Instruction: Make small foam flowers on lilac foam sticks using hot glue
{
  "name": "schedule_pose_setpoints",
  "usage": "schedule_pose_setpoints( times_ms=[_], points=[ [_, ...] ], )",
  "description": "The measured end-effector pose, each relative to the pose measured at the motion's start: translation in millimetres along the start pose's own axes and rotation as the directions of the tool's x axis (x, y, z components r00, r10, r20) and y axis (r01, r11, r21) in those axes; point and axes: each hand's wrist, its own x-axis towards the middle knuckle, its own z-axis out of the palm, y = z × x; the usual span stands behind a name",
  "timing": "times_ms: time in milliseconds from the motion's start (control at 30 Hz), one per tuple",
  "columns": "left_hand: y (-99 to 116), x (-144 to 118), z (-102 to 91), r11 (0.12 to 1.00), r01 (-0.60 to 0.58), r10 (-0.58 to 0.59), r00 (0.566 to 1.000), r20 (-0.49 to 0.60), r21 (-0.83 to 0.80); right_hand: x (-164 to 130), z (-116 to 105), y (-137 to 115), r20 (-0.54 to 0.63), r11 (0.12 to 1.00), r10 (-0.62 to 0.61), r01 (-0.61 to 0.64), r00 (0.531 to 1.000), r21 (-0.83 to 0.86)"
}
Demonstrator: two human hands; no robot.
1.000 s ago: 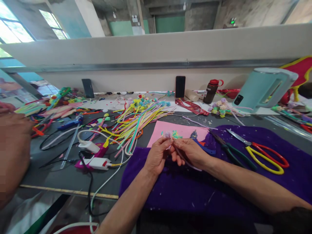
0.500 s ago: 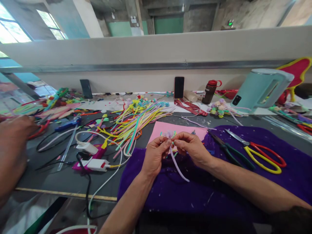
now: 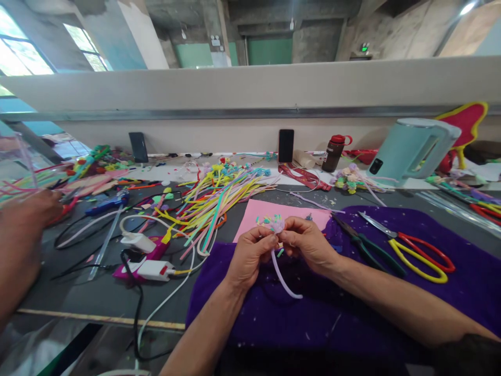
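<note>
The grey worktable (image 3: pixel 97 282) stretches from left to right in front of me, backed on the far side by a long pale partition wall (image 3: pixel 250 89). Near me, a purple cloth (image 3: pixel 313 318) covers the right half of the table, and my forearms lie over it. At the far right stands a pale teal kettle (image 3: pixel 410 149). Left of centre sprawls a heap of coloured pipe cleaners (image 3: pixel 219 196), yellow, green and pink. A pink paper sheet (image 3: pixel 258 211) lies between that heap and the cloth, partly under my hands. On the cloth to the right rest scissors with red and yellow handles (image 3: pixel 418 253), and just beside them, to their left, dark green pliers (image 3: pixel 364 245). A dark bottle with a red cap (image 3: pixel 332 152) and a black phone (image 3: pixel 286 145) stand by the far wall. At the left edge, another person's hand (image 3: pixel 23 214) is over the table there.

My left hand (image 3: pixel 250 253) and my right hand (image 3: pixel 309 245) meet above the near edge of the pink sheet, fingertips of both pinched on a lilac pipe cleaner (image 3: pixel 282 274). Its top ends in a small fluffy tuft between my fingers, perhaps a tiny flower, though it is too small to tell. Its stem curves down towards the cloth.
</note>
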Motion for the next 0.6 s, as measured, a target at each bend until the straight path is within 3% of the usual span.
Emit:
schedule_pose_setpoints(
  times_ms=[433, 600],
  points=[
    [-0.6, 3.8, -7.8, 0.994, -0.001, -0.005, 0.998, 0.059, 0.107, 1.8, -6.1, 3.2, 0.038, 1.000, 0.013, -0.013, 0.999, -0.006],
    [0.5, 3.2, -4.6, 0.998, 0.029, -0.034, 0.996, 0.081, 0.054, 1.8, -5.2, -0.2, 0.014, 0.999, 0.022, -0.021, 1.000, -0.035]
  ],
)
